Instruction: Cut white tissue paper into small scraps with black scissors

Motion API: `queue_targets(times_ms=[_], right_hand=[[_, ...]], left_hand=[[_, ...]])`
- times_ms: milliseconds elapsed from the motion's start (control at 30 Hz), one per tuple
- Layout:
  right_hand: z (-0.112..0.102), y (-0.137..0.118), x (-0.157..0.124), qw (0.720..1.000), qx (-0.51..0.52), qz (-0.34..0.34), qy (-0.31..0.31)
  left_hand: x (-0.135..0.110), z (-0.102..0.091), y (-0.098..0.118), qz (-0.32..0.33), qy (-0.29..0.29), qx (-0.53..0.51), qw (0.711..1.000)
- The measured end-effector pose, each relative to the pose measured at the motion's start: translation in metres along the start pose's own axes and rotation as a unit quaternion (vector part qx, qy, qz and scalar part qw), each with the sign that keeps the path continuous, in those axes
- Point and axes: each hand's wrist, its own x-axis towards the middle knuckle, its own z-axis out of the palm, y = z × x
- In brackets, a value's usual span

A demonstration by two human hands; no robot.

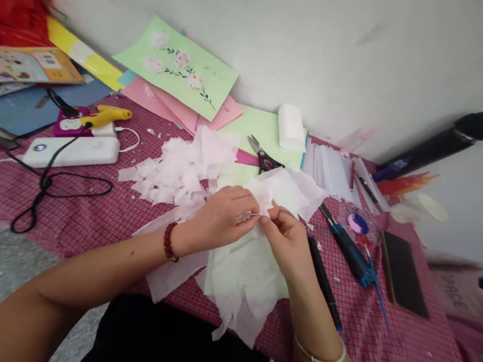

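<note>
My left hand (228,212) and my right hand (285,238) meet over the middle of the table, both pinching a piece of white tissue paper (264,211) between thumbs and fingers. More tissue sheets (250,278) lie under and in front of my hands, hanging toward the table's front edge. To the left sits a pile of torn tissue pieces (180,166). Just beyond my hands, black-handled scissors (265,157) rest with their blades partly apart. A dark marker-like stick (323,282) lies beside my right forearm.
A green card with paper blossoms (185,68) leans at the back near a tissue roll (291,127). At left are a yellow glue gun (107,116), a white power bank (72,151) and a looped black cable (46,183). A blue cutter (351,247) and a phone (403,273) lie right.
</note>
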Motion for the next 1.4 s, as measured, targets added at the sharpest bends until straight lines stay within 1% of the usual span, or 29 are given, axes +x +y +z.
queue_targets(times_ms=[67,133,200,233,267,333,400,467,567,667,733,767,867,933,1000,1067,1100,1200,1267,1333,1400], right_hand=[[0.001,0.001,0.000,1.000,0.021,0.014,0.011],[0.002,0.003,0.000,0.999,0.034,0.026,0.017],[0.004,0.003,0.000,0.999,0.030,0.020,0.013],[0.005,0.002,-0.001,1.000,0.021,0.011,0.008],[0.005,0.002,-0.002,1.000,0.010,0.000,0.001],[0.007,0.000,-0.003,1.000,-0.013,-0.025,-0.008],[0.008,0.000,-0.005,0.999,-0.025,-0.035,-0.006],[0.008,0.001,-0.005,1.000,-0.017,-0.021,0.003],[0.009,0.005,-0.004,0.999,0.020,0.021,0.025],[0.009,0.005,-0.003,0.998,0.051,0.047,0.010],[0.008,0.003,-0.002,0.997,0.051,0.049,-0.007],[0.007,0.003,-0.002,0.998,0.041,0.044,-0.005],[0.005,0.003,-0.001,0.999,-0.004,0.029,0.033],[0.003,0.006,0.000,0.998,-0.004,0.042,0.047],[0.003,0.008,0.000,0.997,0.012,0.057,0.046],[0.003,0.009,-0.001,0.998,-0.003,0.045,0.048],[0.003,0.009,-0.001,0.998,-0.026,0.027,0.048],[0.005,0.005,-0.003,0.993,-0.102,-0.042,0.027],[0.007,0.001,-0.004,0.990,-0.124,-0.074,0.002],[0.008,-0.001,-0.005,0.990,-0.118,-0.080,-0.010],[0.008,-0.001,-0.005,0.994,-0.089,-0.059,-0.006]], left_hand=[[0.001,-0.001,0.001,-0.049,0.015,-0.028,0.998],[0.003,-0.004,0.003,-0.126,0.022,-0.072,0.989],[0.006,-0.006,0.005,-0.183,0.002,-0.109,0.977],[0.006,-0.006,0.005,-0.194,-0.012,-0.119,0.974],[0.007,-0.006,0.005,-0.192,-0.021,-0.120,0.974],[0.006,-0.005,0.005,-0.164,-0.021,-0.096,0.982],[0.006,-0.003,0.004,-0.126,-0.006,-0.053,0.991],[0.005,-0.002,0.002,-0.109,0.016,-0.024,0.994],[0.005,-0.004,-0.001,-0.140,0.045,-0.042,0.988],[0.005,-0.004,0.000,-0.169,0.039,-0.086,0.981],[0.003,-0.003,0.002,-0.158,0.017,-0.103,0.982],[0.002,-0.001,0.003,-0.143,0.002,-0.105,0.984],[-0.001,0.001,0.005,-0.108,-0.022,-0.096,0.989],[-0.001,0.001,0.004,-0.132,-0.009,-0.090,0.987],[0.000,0.000,0.003,-0.183,0.007,-0.099,0.978],[0.001,-0.001,0.003,-0.215,0.008,-0.116,0.970],[0.002,-0.002,0.003,-0.217,0.002,-0.122,0.969],[0.002,-0.001,0.004,-0.184,-0.023,-0.111,0.976],[0.001,0.000,0.004,-0.157,-0.046,-0.101,0.981],[0.000,0.001,0.002,-0.145,-0.058,-0.110,0.982],[0.000,0.001,-0.001,-0.151,-0.057,-0.129,0.978]])
